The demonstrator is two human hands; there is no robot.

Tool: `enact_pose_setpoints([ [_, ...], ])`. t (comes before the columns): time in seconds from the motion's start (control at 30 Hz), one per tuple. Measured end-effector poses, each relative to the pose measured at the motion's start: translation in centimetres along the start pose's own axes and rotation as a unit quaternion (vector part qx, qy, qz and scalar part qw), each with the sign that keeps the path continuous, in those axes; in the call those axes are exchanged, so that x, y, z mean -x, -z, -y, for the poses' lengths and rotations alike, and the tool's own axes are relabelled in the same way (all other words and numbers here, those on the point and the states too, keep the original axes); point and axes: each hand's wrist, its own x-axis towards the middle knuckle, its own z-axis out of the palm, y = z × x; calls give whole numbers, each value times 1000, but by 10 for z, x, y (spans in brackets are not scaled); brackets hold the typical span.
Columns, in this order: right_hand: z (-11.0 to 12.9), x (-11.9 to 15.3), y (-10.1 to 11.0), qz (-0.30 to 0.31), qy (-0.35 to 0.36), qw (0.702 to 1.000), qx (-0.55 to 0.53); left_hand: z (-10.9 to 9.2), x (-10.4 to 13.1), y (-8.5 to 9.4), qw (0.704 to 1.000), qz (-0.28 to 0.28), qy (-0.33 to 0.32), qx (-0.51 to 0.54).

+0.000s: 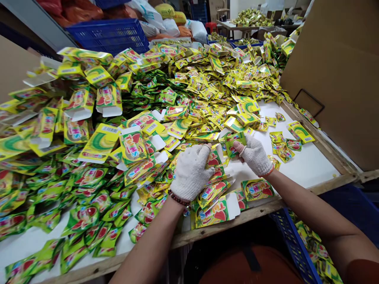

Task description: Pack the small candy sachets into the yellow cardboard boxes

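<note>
My left hand (pixel 192 172), in a white knitted glove with bare fingertips and a beaded bracelet at the wrist, is closed round an open yellow-green carton (pixel 213 158). Part of that carton is hidden behind the glove. To its right, my right hand (pixel 257 154), gloved the same way, pinches a green sachet (pixel 231 144) between thumb and fingers. Below my left hand, more small cartons (pixel 211 215) with fruit pictures overlap near the table's front edge. A flat yellow-green carton (pixel 257 189) lies below my right hand.
Green sachets (pixel 89 213) and open cartons (pixel 99 142) heap up on the left; yellow sachets (pixel 204 86) pile behind. A wooden rim (pixel 328 152) edges the white tabletop (pixel 314 165). Tall cardboard (pixel 334 79) stands right. A blue crate (pixel 296 246) sits below the front edge.
</note>
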Motion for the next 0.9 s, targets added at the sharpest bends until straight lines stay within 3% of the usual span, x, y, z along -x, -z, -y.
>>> enact_pose_setpoints([
  [0.17, -3, 0, -3, 19, 18, 999, 33, -1, 2, -6, 993, -32, 26, 110],
  [0.3, -7, -2, 1, 71, 92, 987, 110, 1, 3, -11, 987, -41, 12, 155],
  [0.4, -9, -1, 0, 96, 137, 971, 174, -1, 3, -15, 991, -52, -30, 124],
  [0.5, -11, 1, -4, 75, 143, 962, 218, -4, 2, -17, 992, -69, -55, 86],
  [0.73, -6, -4, 8, 114, 159, 956, 219, -5, 2, -13, 997, -64, -28, 42],
  [0.8, -2, -5, 7, 121, 152, 951, 240, -7, 3, -14, 995, -74, -41, 43],
  [0.9, 7, -4, 7, 185, 105, 947, 240, -9, 4, -16, 994, -76, -67, 45],
])
